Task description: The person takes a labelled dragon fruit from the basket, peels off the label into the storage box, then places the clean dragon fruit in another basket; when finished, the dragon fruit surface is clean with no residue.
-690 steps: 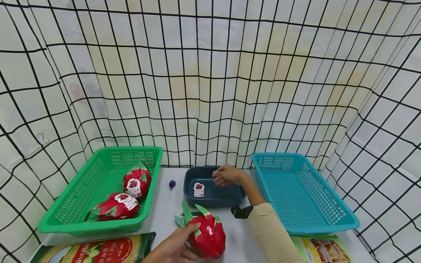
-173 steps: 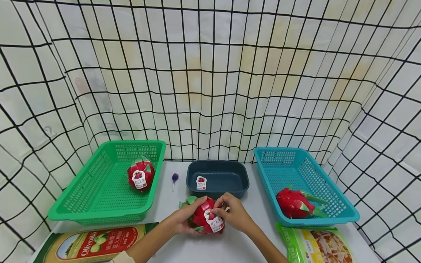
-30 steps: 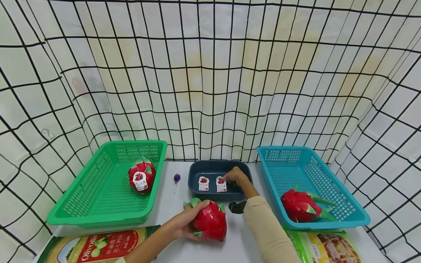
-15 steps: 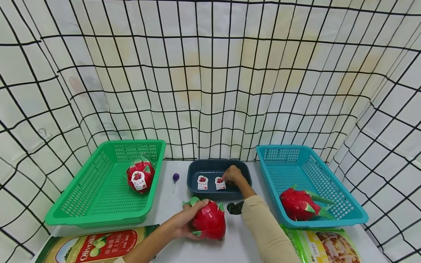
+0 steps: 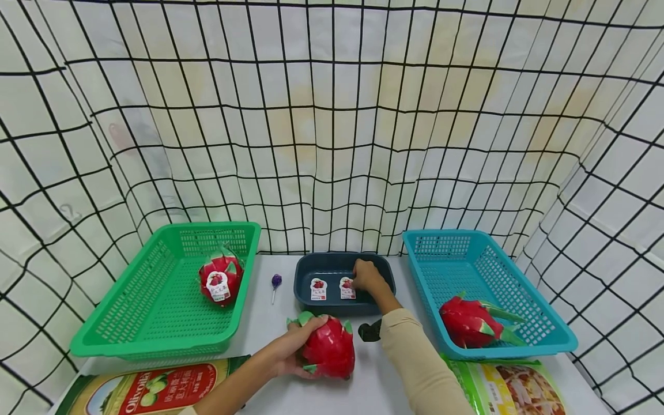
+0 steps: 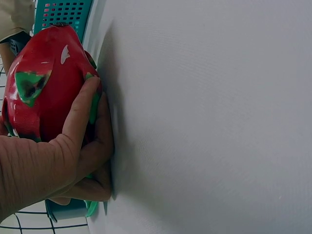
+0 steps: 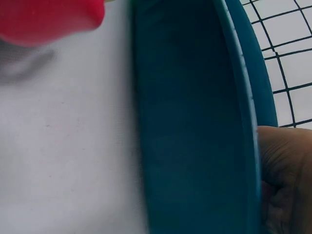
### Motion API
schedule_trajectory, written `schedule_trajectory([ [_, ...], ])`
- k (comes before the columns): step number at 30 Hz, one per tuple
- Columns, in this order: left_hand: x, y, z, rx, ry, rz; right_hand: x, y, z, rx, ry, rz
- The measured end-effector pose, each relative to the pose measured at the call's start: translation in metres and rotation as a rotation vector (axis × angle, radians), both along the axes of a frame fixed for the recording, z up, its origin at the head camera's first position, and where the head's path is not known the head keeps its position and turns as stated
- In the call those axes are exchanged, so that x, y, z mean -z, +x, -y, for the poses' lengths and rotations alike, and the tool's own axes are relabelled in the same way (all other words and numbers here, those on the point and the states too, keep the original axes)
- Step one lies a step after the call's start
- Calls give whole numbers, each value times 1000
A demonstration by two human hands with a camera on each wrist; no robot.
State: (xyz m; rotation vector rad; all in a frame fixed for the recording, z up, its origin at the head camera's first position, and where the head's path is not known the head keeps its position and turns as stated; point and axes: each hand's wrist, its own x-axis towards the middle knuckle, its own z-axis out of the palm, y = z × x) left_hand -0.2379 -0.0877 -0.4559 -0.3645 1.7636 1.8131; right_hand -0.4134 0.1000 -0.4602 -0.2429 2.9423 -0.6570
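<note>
My left hand [image 5: 293, 351] grips a red dragon fruit [image 5: 332, 349] with green scales, close over the white table; no label shows on its visible side. In the left wrist view, fingers wrap the fruit's lower side. Inside the dark blue tray [image 5: 337, 262] lie two white stickers printed with dragon fruit: the left sticker [image 5: 319, 289] alone, the right sticker [image 5: 346, 289] under my right hand. My right hand [image 5: 368, 275] is curled, fingertips at that sticker's right edge and partly hidden. The right wrist view shows the hand [image 7: 285, 180] behind the tray wall [image 7: 195, 122].
A green basket [image 5: 150, 346] at left holds a labelled dragon fruit [image 5: 221, 279]. The blue basket [image 5: 493, 262] at right holds another dragon fruit [image 5: 477, 323]. Between lies a purple lollipop [image 5: 276, 281]. A pasta-like bag [image 5: 155, 386] and a green food packet [image 5: 513, 386] lie in front.
Since the oldest frame, one dragon fruit went from the green basket side to the blue basket. The held fruit's sticker was peeled off and now lies in the tray. The last second shows little movement.
</note>
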Motion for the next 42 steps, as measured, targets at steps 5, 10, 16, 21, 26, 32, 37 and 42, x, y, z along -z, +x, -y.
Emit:
schedule_trajectory([
  [5, 0, 1, 0, 3, -1, 7, -1, -2, 0, 8, -165, 108],
  [10, 1, 2, -1, 1, 1, 13, -2, -2, 0, 43, -518, 376],
  [16, 2, 3, -2, 8, 9, 15, -1, 1, 3, 150, -580, 365],
  [21, 2, 2, -1, 1, 7, 17, -1, 3, 6, 168, -573, 279],
  [26, 3, 1, -1, 6, 15, 15, -1, 4, 5, 93, -571, 433],
  [32, 2, 1, -2, 9, 21, 8, -2, 7, 2, 35, -495, 538],
  [37, 0, 1, -2, 3, 16, 5, -5, 9, -3, 30, -471, 510],
  [42, 0, 0, 0, 0, 11, 6, -16, 8, -12, 43, -460, 481],
])
